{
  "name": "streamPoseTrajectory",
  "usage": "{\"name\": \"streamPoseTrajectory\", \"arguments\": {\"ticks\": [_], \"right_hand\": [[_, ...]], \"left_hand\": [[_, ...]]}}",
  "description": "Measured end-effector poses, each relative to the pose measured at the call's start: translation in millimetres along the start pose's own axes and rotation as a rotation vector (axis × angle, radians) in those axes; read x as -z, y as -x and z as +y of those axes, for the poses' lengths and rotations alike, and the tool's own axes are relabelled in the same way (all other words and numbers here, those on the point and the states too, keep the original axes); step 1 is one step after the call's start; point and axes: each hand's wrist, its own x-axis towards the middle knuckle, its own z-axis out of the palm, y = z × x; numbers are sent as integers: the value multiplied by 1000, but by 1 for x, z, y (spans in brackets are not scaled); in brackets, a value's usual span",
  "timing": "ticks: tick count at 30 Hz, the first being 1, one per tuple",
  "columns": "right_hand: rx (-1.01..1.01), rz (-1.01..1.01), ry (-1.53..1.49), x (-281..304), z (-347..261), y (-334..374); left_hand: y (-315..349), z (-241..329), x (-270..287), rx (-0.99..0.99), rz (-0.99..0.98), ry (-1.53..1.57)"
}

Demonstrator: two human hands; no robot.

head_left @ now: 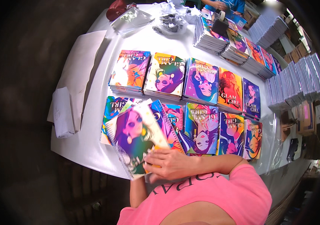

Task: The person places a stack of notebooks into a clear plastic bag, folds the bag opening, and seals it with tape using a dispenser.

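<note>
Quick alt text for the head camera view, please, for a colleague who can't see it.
A person's right hand grips a colourful spiral notebook, with the left hand hidden beneath it, above a white table covered in two rows of similar notebook stacks. More stacks and clear plastic bags sit at the far end.

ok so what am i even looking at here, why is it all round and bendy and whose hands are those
There is no machine here: a person wears a wide fisheye camera on the head, looking down, which is why straight edges curve and the corners go dark. The pink sleeve is the wearer's own. The right hand lies across a small stack of spiral-bound notebooks with bright cartoon covers; the left forearm comes up from beneath them, its hand hidden, so its grip cannot be judged. On the white table more notebook piles lie in two rows, with taller stacks at the far edge. Grey stacks stand to the right, and clear plastic bags and folded paper lie at the left.
</note>
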Motion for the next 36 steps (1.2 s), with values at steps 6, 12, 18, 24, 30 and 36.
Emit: {"name": "streamPoseTrajectory", "arguments": {"ticks": [6,12,18,24,30,36], "right_hand": [[-776,117,474,9,147,49],[-831,59,502,-29,199,108],[-594,554,392,41,96,39],[-190,-23,357,-11,-51,24],[-188,48,329,3,-61,63],[-105,113,-145,83,-53,87]], "left_hand": [[4,2,-17,-45,5,-7],[30,33,-24,-153,32,-74],[27,24,-38,-182,4,-65],[6,-12,-52,-78,-54,-54],[14,-51,-57,-14,-65,-55],[28,-69,-67,-13,-44,-80]]}}
